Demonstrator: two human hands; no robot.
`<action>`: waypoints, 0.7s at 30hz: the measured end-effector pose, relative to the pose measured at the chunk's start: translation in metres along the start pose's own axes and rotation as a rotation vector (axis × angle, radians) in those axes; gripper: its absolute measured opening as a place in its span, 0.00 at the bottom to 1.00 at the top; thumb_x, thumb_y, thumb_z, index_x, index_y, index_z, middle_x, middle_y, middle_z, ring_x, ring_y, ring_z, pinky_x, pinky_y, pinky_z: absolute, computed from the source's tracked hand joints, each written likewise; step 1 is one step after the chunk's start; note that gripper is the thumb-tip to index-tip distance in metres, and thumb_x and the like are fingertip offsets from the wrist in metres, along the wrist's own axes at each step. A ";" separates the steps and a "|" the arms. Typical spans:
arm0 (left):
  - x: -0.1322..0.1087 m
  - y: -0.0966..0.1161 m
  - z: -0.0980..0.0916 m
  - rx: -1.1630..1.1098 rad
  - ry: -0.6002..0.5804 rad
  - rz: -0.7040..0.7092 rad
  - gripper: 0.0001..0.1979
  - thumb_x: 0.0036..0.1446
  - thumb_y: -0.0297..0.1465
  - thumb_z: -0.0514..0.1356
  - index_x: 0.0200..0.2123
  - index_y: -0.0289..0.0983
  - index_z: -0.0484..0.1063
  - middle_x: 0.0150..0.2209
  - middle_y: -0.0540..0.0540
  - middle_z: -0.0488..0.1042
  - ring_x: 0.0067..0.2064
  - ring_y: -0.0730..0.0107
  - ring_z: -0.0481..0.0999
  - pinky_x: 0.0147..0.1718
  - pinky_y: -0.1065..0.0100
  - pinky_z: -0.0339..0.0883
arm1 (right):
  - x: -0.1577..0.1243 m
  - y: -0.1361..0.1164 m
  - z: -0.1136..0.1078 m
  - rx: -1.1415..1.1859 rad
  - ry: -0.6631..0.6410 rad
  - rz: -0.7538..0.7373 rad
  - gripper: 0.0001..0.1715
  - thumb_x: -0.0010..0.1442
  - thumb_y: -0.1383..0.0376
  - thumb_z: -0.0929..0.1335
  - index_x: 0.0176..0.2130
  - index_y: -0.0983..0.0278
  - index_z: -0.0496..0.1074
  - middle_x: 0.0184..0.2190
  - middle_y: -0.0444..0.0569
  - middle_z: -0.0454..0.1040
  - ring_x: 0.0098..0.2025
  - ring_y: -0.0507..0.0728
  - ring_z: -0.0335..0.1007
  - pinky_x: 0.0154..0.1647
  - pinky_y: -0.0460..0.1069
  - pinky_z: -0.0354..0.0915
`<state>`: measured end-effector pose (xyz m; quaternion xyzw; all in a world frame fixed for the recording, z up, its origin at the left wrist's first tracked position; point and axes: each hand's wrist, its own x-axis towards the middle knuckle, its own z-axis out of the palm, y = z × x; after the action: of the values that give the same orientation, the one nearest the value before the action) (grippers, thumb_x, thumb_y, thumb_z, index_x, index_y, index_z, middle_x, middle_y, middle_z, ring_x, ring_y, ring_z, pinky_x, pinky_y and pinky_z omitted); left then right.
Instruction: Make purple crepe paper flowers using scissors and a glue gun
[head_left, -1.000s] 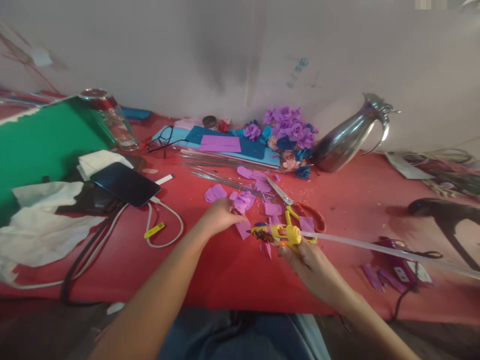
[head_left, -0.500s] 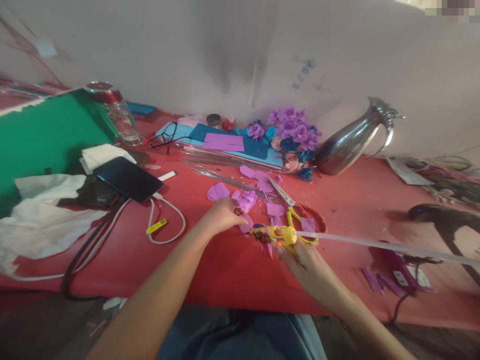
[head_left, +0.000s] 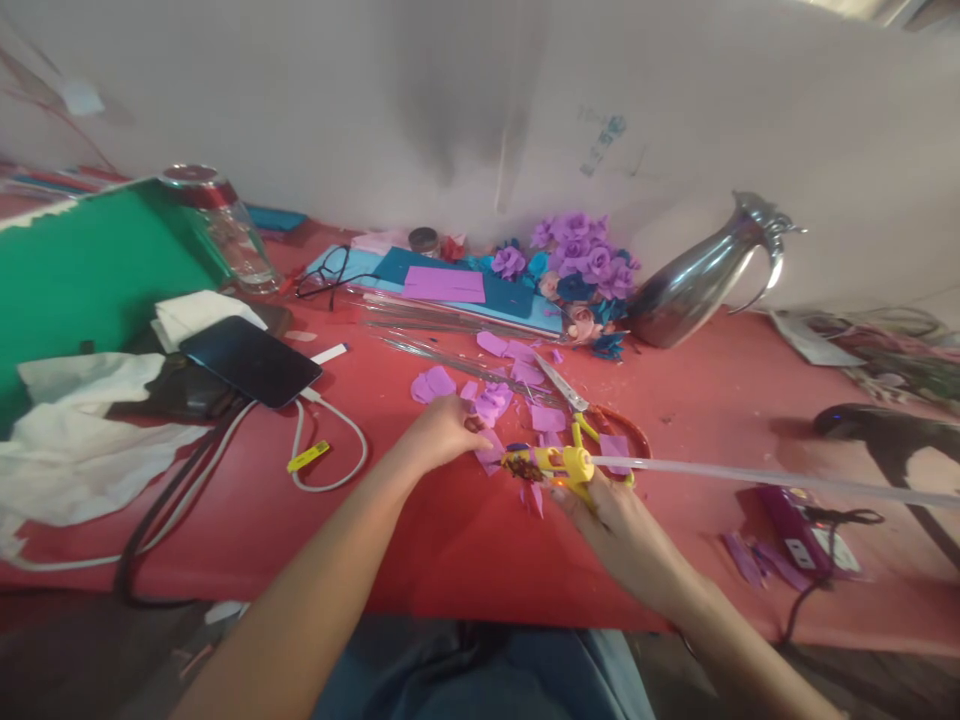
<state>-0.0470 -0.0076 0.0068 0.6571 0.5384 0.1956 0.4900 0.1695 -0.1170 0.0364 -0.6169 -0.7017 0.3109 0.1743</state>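
My left hand [head_left: 448, 434] pinches a small purple paper piece [head_left: 490, 452] between thumb and fingers. Wrapped round the handle of a yellow hot glue gun [head_left: 559, 465] is my right hand [head_left: 619, 520]. The gun's nozzle points left, close to the purple piece; whether it touches I cannot tell. A long translucent glue stick [head_left: 720, 474] sticks out of its back to the right. Loose purple paper petals [head_left: 433, 384] lie around my left hand. Behind the gun rest scissors [head_left: 564, 385] with orange and yellow handles, partly hidden.
Finished paper flowers [head_left: 581, 255] are heaped by the wall beside a metal jug [head_left: 705, 275]. Wires [head_left: 435, 325] and coloured paper sheets [head_left: 444, 284] lie at the back. On the left are a phone [head_left: 251, 360], a cable and a glass bottle [head_left: 232, 235]; a purple power strip [head_left: 796, 530] lies right.
The view has shifted slightly. My left hand still holds the purple piece, and the glue gun stays beside it with hardly any movement.
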 end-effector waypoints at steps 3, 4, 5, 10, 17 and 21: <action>-0.001 0.001 0.000 -0.024 0.009 -0.024 0.10 0.36 0.29 0.66 0.17 0.37 0.66 0.19 0.54 0.67 0.27 0.69 0.66 0.28 0.70 0.55 | 0.001 0.002 -0.001 0.004 -0.013 0.011 0.23 0.67 0.55 0.57 0.52 0.63 0.69 0.45 0.57 0.78 0.48 0.65 0.74 0.46 0.56 0.68; -0.001 0.002 0.000 -0.023 0.013 -0.027 0.11 0.36 0.29 0.66 0.16 0.38 0.64 0.18 0.55 0.65 0.26 0.70 0.65 0.27 0.69 0.54 | 0.002 0.002 -0.001 0.005 -0.013 0.014 0.23 0.67 0.55 0.57 0.52 0.63 0.69 0.46 0.57 0.77 0.48 0.65 0.74 0.45 0.56 0.68; -0.001 0.003 0.000 -0.022 0.018 -0.028 0.12 0.36 0.29 0.66 0.16 0.38 0.63 0.17 0.56 0.63 0.25 0.71 0.64 0.27 0.69 0.54 | 0.002 0.003 -0.001 0.007 -0.011 0.017 0.23 0.67 0.55 0.58 0.53 0.63 0.69 0.46 0.57 0.77 0.48 0.65 0.74 0.45 0.56 0.68; -0.002 0.006 0.000 -0.005 0.036 -0.054 0.14 0.36 0.29 0.66 0.15 0.38 0.60 0.16 0.58 0.59 0.23 0.73 0.59 0.27 0.70 0.52 | 0.003 0.005 -0.003 0.014 -0.015 0.025 0.22 0.68 0.55 0.57 0.54 0.62 0.68 0.47 0.56 0.77 0.47 0.64 0.75 0.45 0.55 0.67; -0.002 0.003 0.000 0.005 0.046 -0.050 0.14 0.36 0.32 0.67 0.16 0.38 0.63 0.18 0.56 0.61 0.24 0.72 0.61 0.26 0.70 0.52 | 0.003 0.010 -0.003 -0.042 0.017 0.035 0.22 0.67 0.55 0.57 0.53 0.63 0.68 0.45 0.57 0.78 0.48 0.65 0.75 0.46 0.54 0.67; 0.000 0.000 0.000 0.005 0.038 -0.035 0.13 0.36 0.33 0.68 0.17 0.38 0.65 0.18 0.55 0.64 0.25 0.71 0.64 0.25 0.70 0.53 | 0.004 0.011 -0.004 -0.094 0.026 0.063 0.22 0.67 0.55 0.57 0.49 0.64 0.70 0.42 0.57 0.78 0.44 0.64 0.76 0.40 0.52 0.68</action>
<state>-0.0471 -0.0080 0.0065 0.6448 0.5596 0.1984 0.4814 0.1791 -0.1119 0.0318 -0.6500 -0.6936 0.2749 0.1445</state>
